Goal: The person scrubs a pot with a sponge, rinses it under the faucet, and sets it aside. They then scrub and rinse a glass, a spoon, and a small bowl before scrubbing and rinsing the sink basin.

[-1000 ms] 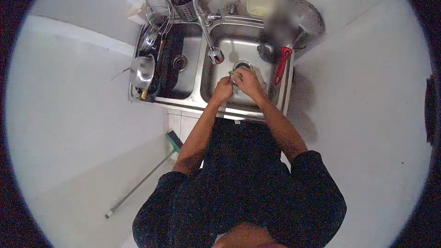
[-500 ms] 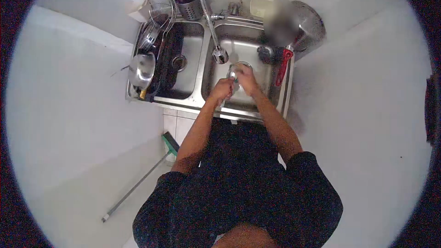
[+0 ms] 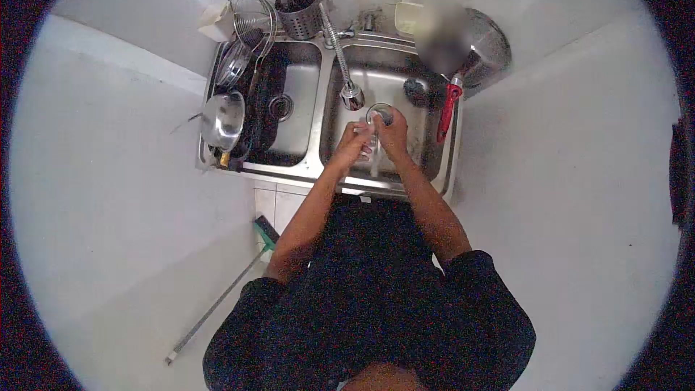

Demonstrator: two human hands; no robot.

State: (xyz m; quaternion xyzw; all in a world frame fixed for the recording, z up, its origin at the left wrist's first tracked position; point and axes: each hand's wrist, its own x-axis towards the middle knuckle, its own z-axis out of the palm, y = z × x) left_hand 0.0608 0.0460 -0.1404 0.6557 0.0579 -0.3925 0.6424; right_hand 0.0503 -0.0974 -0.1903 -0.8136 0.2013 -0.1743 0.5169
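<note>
Both hands are together over the right sink basin (image 3: 413, 163), just below the faucet head (image 3: 352, 96). My left hand (image 3: 352, 146) is closed, its fingers curled around something pale and shiny whose kind I cannot make out. My right hand (image 3: 392, 134) meets it from the right, with the fingers bent inward at the same spot. What lies between the fingers is mostly hidden and blurred. A round metal drain rim (image 3: 379, 106) seems to show just beyond the fingertips.
Left of the basin divider is a second basin (image 3: 300, 130). Strainers (image 3: 253, 18), a metal bowl (image 3: 224, 117) and a cutlery holder (image 3: 300, 22) crowd the left and back. A red-handled utensil (image 3: 449, 110) lies at right. A squeegee (image 3: 268, 234) leans below.
My right hand has turned and come back slightly toward me. My left hand's fingers have loosened a little and now show more. The view has shifted slightly.
</note>
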